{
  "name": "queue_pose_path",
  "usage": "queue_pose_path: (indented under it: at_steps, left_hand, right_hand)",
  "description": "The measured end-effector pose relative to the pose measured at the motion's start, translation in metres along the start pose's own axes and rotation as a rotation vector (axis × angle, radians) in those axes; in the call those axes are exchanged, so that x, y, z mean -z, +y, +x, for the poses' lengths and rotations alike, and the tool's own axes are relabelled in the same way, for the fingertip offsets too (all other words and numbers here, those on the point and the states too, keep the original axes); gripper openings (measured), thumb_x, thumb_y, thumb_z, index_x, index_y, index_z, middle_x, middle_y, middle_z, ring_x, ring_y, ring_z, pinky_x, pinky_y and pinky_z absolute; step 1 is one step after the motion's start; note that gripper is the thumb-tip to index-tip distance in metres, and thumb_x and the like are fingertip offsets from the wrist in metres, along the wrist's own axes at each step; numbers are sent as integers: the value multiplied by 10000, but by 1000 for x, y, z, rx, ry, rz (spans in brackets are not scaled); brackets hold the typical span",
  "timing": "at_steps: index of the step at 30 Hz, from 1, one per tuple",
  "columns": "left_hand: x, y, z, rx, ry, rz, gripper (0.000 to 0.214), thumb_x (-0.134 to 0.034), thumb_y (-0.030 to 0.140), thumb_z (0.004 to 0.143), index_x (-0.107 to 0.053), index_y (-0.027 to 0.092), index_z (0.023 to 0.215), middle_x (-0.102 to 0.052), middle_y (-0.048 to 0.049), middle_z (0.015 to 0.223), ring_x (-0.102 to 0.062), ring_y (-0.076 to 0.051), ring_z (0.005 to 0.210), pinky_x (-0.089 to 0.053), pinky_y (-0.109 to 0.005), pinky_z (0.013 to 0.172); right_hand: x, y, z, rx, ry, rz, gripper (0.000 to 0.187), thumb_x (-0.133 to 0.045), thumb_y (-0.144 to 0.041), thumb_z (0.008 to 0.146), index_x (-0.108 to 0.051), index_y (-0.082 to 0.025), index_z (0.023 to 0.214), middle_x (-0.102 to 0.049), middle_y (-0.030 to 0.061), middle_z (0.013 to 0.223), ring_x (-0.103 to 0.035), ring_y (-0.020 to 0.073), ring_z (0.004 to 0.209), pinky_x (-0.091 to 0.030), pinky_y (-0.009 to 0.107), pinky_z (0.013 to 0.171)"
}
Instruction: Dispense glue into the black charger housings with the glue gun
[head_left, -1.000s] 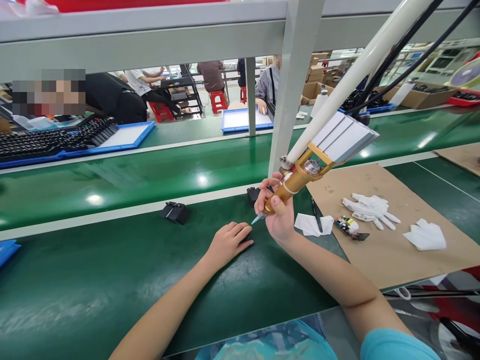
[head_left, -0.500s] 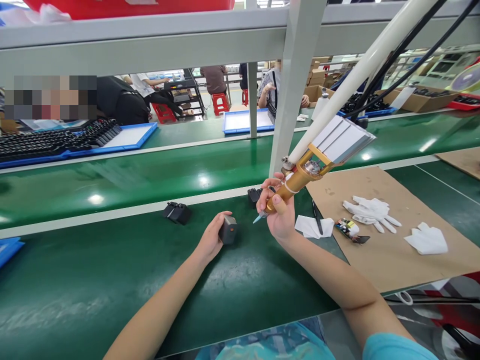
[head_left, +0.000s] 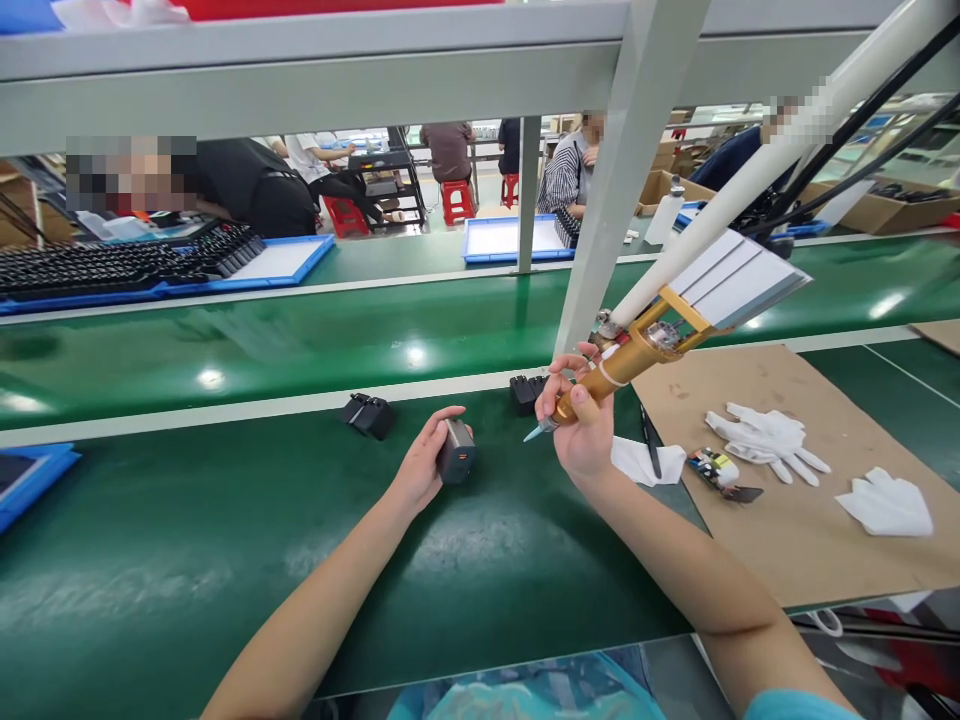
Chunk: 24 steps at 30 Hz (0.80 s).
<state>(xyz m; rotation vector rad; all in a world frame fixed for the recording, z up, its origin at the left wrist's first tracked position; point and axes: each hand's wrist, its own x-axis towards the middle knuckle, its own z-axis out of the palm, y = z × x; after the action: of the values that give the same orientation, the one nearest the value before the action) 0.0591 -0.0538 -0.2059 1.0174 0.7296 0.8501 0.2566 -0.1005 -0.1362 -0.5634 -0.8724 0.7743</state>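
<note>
"Where's the grey block (head_left: pixel 457 455)?"

"In my left hand (head_left: pixel 420 467), fingers curled snugly round its side, over the green table (head_left: pixel 480 570); I can't tell whether it touches."

"And your right?"

"My right hand (head_left: pixel 585 435) is wrapped around a gold tool (head_left: pixel 616 366), its pale blue tip (head_left: pixel 533 432) near the block but apart."

"Beside you?"

"Cardboard (head_left: pixel 795 555) on my right, bearing a circuit board (head_left: pixel 715 468) and a white glove (head_left: pixel 769 438)."

"Farther off?"

"Two black pieces (head_left: pixel 369 416) by a white strip (head_left: pixel 262 407), then a tray (head_left: pixel 487 258) with a blue rim and a person (head_left: pixel 560 182) in stripes."
</note>
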Motion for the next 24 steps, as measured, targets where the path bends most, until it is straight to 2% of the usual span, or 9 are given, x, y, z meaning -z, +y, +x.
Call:
queue_pose_path:
  at_steps: [2, 4, 6, 9, 13, 16, 18, 21, 24]
  left_hand:
    - [3, 1, 0, -38, 6, 63, 483, -516, 550, 870, -486, 231, 1230, -596, -34, 897, -545, -103, 627, -466, -237, 574]
    - [8, 4, 0, -112, 21, 263, 475, -515, 546, 870, -518, 227, 1221, -616, -39, 926, -570, -119, 689, -473, -248, 645]
    - [15, 8, 1, -211, 71, 628, 429, -542, 519, 863, -577, 236, 1183, -639, -38, 963, -589, -143, 762, -461, -257, 708]
    - [32, 13, 5, -401, 226, 1211, 363, -560, 473, 868, -635, 254, 1148, -667, -45, 990, -597, -186, 812, -419, -282, 727]
    - [58, 16, 13, -641, 433, 1647, 370, -532, 453, 891, -656, 219, 1149, -681, -111, 931, -569, -268, 889, -365, -359, 775]
    - [70, 16, 19, -614, 563, 1832, 388, -465, 435, 927, -639, 199, 1180, -669, -141, 970, -531, -307, 981, -336, -407, 818]
    - [74, 15, 22, -573, 642, 1904, 404, -423, 424, 945, -613, 199, 1221, -621, -163, 1136, -500, -323, 1052, -327, -425, 835]
    - [79, 13, 26, -557, 746, 1940, 435, -414, 443, 942, -570, 215, 1278, -430, -169, 1407, -451, -350, 1141, -324, -444, 854]
    - [85, 12, 26, -561, 809, 1922, 455, -421, 454, 937, -547, 215, 1304, -360, -168, 1461, -432, -368, 1173, -323, -469, 876]
  right_hand:
    - [0, 0, 0, 7, -3, 8, 345, -559, -327, 821, -420, -297, 1135, -474, -5, 985, -466, 47, 555, -427, 233, 490]
    - [0, 0, 1, 13, -7, 15, 332, -553, -309, 825, -430, -298, 1133, -476, -5, 982, -469, 47, 554, -424, 232, 491]
    - [0, 0, 1, 14, -10, 22, 321, -552, -296, 827, -441, -295, 1128, -478, -2, 983, -474, 49, 556, -423, 232, 490]
    - [0, -1, 1, 1, -8, 29, 321, -554, -285, 828, -445, -294, 1129, -481, 0, 981, -478, 48, 553, -421, 230, 482]
    - [1, 0, 1, -13, -4, 15, 342, -564, -302, 819, -437, -296, 1136, -482, -4, 968, -476, 43, 547, -430, 225, 472]
    - [2, 1, 1, -9, -14, 5, 350, -560, -325, 822, -425, -304, 1144, -480, -8, 970, -471, 41, 543, -439, 225, 473]
    - [3, 2, 1, -2, -15, 4, 353, -558, -330, 824, -421, -305, 1148, -479, -6, 976, -469, 41, 546, -440, 223, 475]
    - [3, 3, 2, 1, -9, 23, 338, -561, -312, 824, -431, -297, 1135, -477, -2, 977, -472, 42, 551, -433, 220, 478]
    - [3, 3, 2, -5, -7, 41, 335, -567, -302, 821, -432, -294, 1127, -477, -4, 979, -472, 40, 548, -433, 220, 483]
